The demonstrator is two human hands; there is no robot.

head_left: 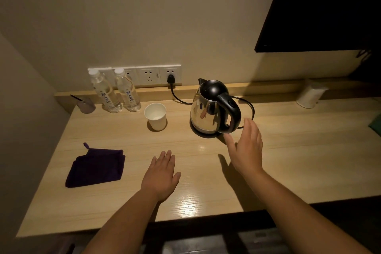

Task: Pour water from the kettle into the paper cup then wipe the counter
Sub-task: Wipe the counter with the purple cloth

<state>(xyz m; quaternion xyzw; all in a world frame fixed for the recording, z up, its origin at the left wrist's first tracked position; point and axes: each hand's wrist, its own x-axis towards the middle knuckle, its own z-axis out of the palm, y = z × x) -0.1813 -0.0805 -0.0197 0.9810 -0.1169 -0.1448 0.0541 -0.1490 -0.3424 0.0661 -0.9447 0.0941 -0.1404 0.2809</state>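
A steel kettle [208,111] with a black lid and handle stands on its base, right of centre on the wooden counter [299,150]. A white paper cup [156,116] stands upright to its left. A folded dark purple cloth [97,168] lies near the counter's front left. My right hand [246,148] hovers open just right of and below the kettle's handle, not touching it. Palm down over the middle of the counter is my left hand [161,173], fingers together, holding nothing.
Two water bottles [115,90] stand at the back left below a row of wall sockets [148,75], with the kettle's cord plugged in. A small purple cup [86,105] sits in the back left corner. A white container [311,95] stands at the back right; a dark screen [321,6] hangs above.
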